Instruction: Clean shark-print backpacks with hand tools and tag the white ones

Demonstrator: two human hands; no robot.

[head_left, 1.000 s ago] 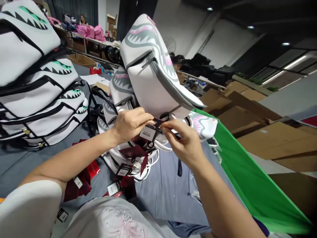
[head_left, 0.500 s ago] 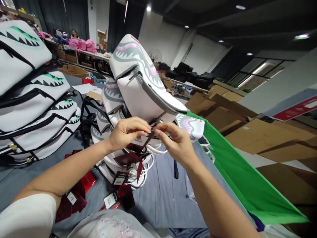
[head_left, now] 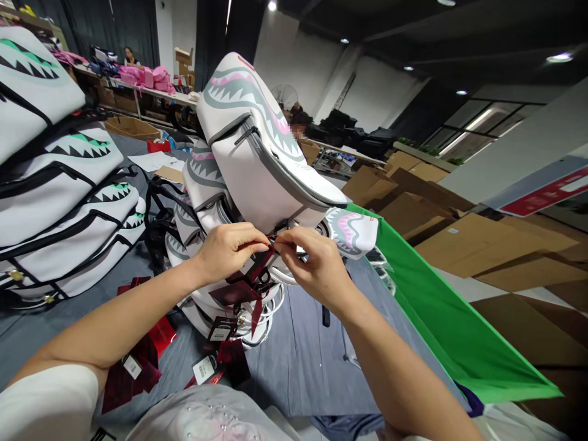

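Note:
My left hand and my right hand meet fingertip to fingertip, both closed in a pinch. A thin red tag string shows between them. Just below hangs a dark red hang tag, partly hidden by my fingers. Directly behind the hands, a white backpack with a grey and pink shark-mouth print tops a leaning stack. More dark red tags dangle from the bags underneath. How the string joins the backpack is hidden.
White backpacks with green shark mouths are piled at the left. Loose red tags lie on the grey cloth-covered table. Green cloth borders the right side, with cardboard boxes beyond. People sit farther back.
Both hands have shifted slightly left, and the right fingertips have come closer to the left ones. A red string now shows between them, while the tag is more covered.

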